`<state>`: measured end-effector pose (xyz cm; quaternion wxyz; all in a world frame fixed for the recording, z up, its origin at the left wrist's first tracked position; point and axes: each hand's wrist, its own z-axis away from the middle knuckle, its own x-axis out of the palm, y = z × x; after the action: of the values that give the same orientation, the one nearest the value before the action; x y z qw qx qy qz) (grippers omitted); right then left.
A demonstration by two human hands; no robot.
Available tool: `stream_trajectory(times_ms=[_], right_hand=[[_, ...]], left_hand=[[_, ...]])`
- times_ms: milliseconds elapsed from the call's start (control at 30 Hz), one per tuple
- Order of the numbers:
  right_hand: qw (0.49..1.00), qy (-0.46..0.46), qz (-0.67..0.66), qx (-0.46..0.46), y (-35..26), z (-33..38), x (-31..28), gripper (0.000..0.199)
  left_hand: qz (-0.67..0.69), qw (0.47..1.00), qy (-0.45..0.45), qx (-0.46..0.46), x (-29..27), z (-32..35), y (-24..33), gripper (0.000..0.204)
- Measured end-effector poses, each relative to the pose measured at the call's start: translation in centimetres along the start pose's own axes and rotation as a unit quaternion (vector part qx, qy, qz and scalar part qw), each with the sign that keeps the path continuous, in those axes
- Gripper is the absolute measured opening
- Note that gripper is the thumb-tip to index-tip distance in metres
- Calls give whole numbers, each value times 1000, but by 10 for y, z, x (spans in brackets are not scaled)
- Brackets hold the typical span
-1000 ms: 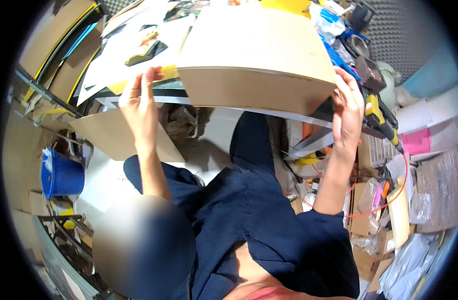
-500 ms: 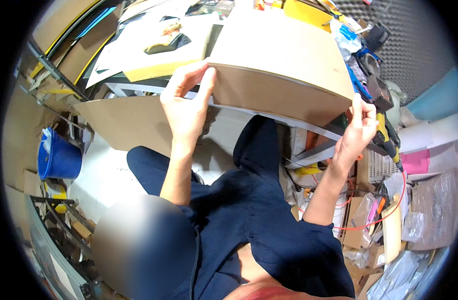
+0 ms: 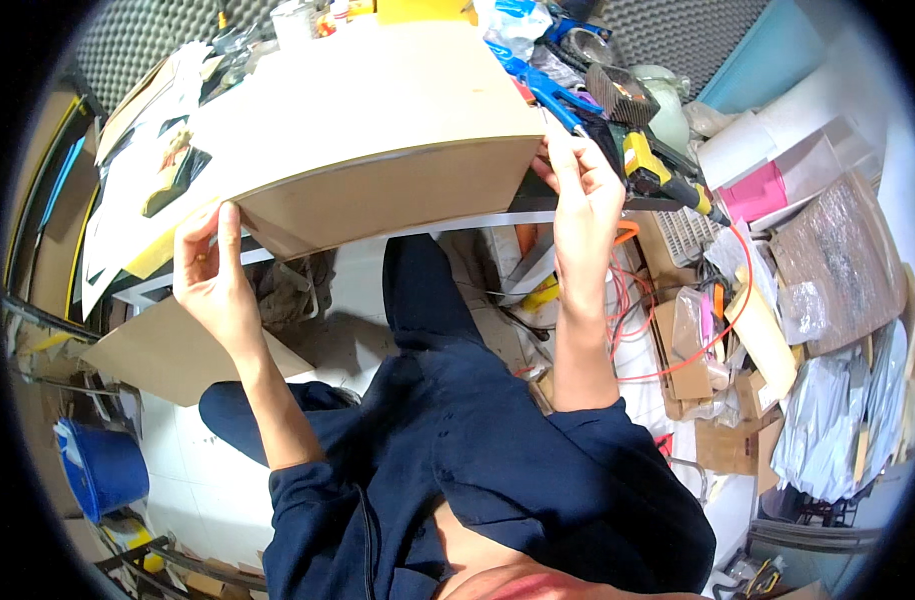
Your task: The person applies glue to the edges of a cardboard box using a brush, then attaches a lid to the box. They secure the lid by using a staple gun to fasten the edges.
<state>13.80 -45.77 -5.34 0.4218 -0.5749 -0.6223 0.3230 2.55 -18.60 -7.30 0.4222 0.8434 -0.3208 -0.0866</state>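
Observation:
A wide brown board piece (image 3: 398, 190), with a bright pale top face and a brown front face, lies over the near edge of the worktable. Its left front corner is pinched between the thumb and fingers of my left hand (image 3: 216, 285). At the opposite corner, my right hand (image 3: 585, 215) grips the edge with bent fingers, partly hidden behind the hand. A small yellow-and-dark crumpled piece (image 3: 178, 178) rests on white sheets (image 3: 118, 220) left of the board.
A blue clamp-like tool (image 3: 553, 95) and a yellow-and-black power tool (image 3: 658, 170) sit to the right. A red cord (image 3: 746, 275) loops down beside cardboard scraps. Another brown board (image 3: 183, 350) leans below the table, near a blue bucket (image 3: 106, 468).
My view has swung to the right. The board has shifted left over the white sheets, hiding the gap beside them, and the blue tool now shows fully. Both hands keep their corners.

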Motion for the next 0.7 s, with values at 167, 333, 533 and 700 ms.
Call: stream_trajectory(times_ms=[167, 333, 533, 700], right_hand=[[998, -2, -58, 1, -5, 7, 2, 24], [1000, 11, -14, -22, 7, -3, 6, 27], [998, 20, -63, -3, 12, -12, 6, 14], [998, 11, -67, -5, 9, -14, 7, 14]], left_hand=[[-42, 999, 24, 0, 3, 6, 2, 10], [-30, 1000, 4, -8, -2, 1, 1, 11], [-54, 992, -103, 38, -7, -17, 8, 20], [-47, 977, -202, 51, -17, -24, -3, 25]])
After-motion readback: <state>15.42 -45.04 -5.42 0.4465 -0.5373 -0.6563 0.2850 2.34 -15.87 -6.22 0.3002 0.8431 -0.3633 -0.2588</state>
